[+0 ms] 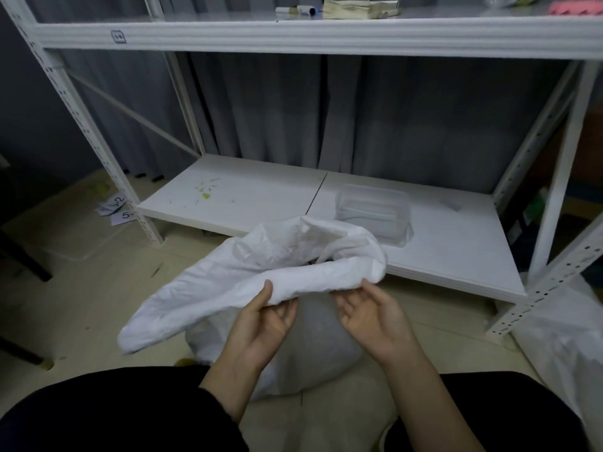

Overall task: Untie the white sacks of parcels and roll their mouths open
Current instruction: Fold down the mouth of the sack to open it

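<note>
A white woven sack stands on the floor between my knees, its bulging body below my hands. Its mouth is loose and partly rolled outward into a thick cuff, with a dark gap showing inside at the top. My left hand is palm up and pinches the near edge of the cuff between thumb and fingers. My right hand is palm up just right of it, fingers relaxed, its fingertips touching the underside of the cuff. No tie is visible on the sack.
A white metal rack stands right behind the sack; its low shelf holds a clear plastic box. Another white sack lies at the right by a rack leg. Numbered paper slips lie on the floor at the left.
</note>
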